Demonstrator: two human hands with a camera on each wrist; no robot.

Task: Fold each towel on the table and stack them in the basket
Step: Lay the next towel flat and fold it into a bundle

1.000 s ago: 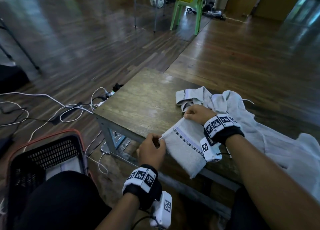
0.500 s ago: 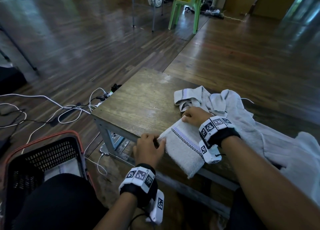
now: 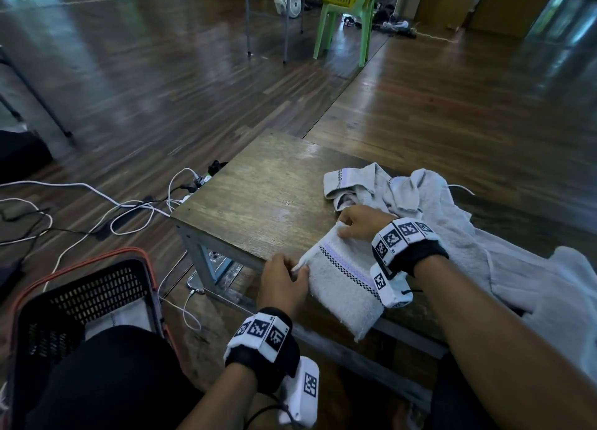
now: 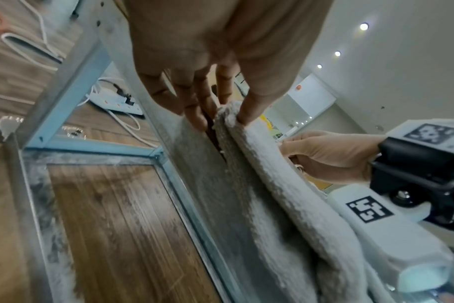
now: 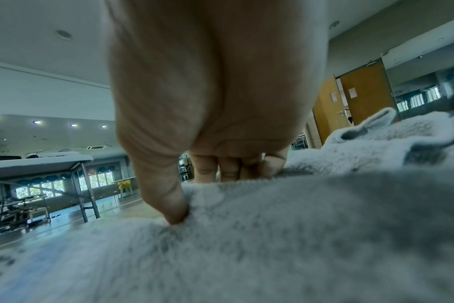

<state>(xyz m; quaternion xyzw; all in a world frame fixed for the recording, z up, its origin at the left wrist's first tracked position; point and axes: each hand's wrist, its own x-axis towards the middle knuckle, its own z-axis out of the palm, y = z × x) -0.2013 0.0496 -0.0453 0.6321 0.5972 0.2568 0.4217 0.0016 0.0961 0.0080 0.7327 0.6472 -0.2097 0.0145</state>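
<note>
— At the near edge of the table (image 3: pixel 258 184), see how the folded towel (image 3: pixel 342 277) hangs half off the wood; if either pinch slackens, I reckon the free end drags the whole fold down to the floor.

— Which pinch worries you?

— Left hand (image 3: pixel 284 282), I'd say; it nips only the corner between thumb and fingertips, and the wrist view shows two layers (image 4: pixel 226 123) barely gathered there; one could slip out and the edges would go askew. Right hand (image 3: pixel 363 224) is curled over the far corner, thumb dug into the pile (image 5: pixel 179 217), fingers tucked behind; that hold looks firmer.

— Anything else?

— Behind the right wrist sits the heap of unfolded towels (image 3: pixel 452 222), touching the one in hand; a careless pull might snag it; and the basket (image 3: pixel 97 287) stands on the floor to the left, below table height, so the carry across the gap could shake the fold loose.

— What's the cloth like?

— Thick grey terry, nubbly and limp, with a checked black-and-white band and a pale lilac stripe near one end; it sags rather than creases. Tabletop is worn wood on a grey metal frame; basket is dark slotted plastic with an orange rim, something pale already lying inside.
</note>
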